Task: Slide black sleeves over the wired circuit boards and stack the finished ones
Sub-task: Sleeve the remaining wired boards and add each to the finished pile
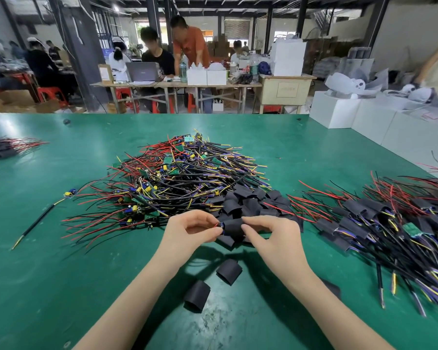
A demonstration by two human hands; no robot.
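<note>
My left hand (191,229) pinches the end of a wired circuit board (221,224), whose blue part peeks out between my fingertips. My right hand (271,232) grips a black sleeve (233,227) that covers most of that board. Both hands hover just above the green table (61,261). Behind them lies a large heap of bare wired boards (177,178) with red, black and yellow wires. A pile of loose black sleeves (248,200) sits just beyond my right hand. Finished sleeved boards (390,223) are stacked at the right.
Two loose sleeves (229,271) (197,295) lie on the table between my forearms. One stray wired board (68,194) lies left of the heap. Another sleeved bundle (3,147) sits at the far left edge. White boxes (364,117) stand beyond the table's right side; people work at far tables.
</note>
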